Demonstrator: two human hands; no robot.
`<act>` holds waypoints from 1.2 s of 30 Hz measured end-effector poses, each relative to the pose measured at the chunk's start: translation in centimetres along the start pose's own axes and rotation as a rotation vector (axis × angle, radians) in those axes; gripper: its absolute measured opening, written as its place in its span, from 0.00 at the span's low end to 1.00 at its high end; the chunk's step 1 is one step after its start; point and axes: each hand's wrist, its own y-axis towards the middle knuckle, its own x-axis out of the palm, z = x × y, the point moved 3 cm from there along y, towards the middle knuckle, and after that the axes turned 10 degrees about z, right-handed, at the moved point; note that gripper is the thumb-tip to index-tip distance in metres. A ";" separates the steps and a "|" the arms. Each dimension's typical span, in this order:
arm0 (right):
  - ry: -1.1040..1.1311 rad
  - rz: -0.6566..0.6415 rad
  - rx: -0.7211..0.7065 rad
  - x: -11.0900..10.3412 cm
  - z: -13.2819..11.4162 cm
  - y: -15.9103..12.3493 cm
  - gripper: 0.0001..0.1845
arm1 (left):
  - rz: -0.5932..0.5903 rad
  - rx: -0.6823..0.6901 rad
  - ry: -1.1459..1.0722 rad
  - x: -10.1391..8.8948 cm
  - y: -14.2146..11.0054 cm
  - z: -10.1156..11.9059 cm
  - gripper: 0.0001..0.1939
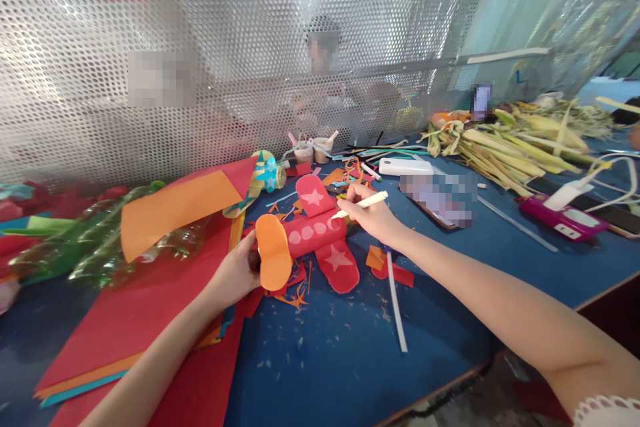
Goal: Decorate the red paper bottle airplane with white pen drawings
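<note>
A red paper toy airplane [316, 232] lies on the blue table between my hands, with pink stars on its wings and a row of pale circles along the body. Its orange tail piece [274, 252] faces left. My left hand [245, 263] is closed around that tail end, some fingers hidden behind it. In my right hand [369, 217] is a cream-coloured marker pen [367, 202], its tip against the body near the last circle. Red and orange paper scraps [300, 283] are scattered beneath and around the airplane.
Stacked coloured paper [145, 310] and green plastic bottles [113, 240] occupy the left. Behind are a second, blue-starred paper craft [270, 172] and small cups [320, 150]. Rightward lie a phone [435, 203], a white device [405, 167], corn husks [515, 147] and a magenta power strip [563, 219]. A perforated metal screen [240, 33] stands behind.
</note>
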 end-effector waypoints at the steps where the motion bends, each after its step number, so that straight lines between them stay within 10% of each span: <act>1: 0.001 -0.007 -0.002 0.0 0.0 0.0 0.14 | 0.000 0.000 -0.008 0.0 0.0 0.0 0.38; 36: 0.022 0.010 -0.019 -0.1 0.1 0.2 0.14 | 0.009 -0.002 0.006 -0.1 0.1 -0.1 0.40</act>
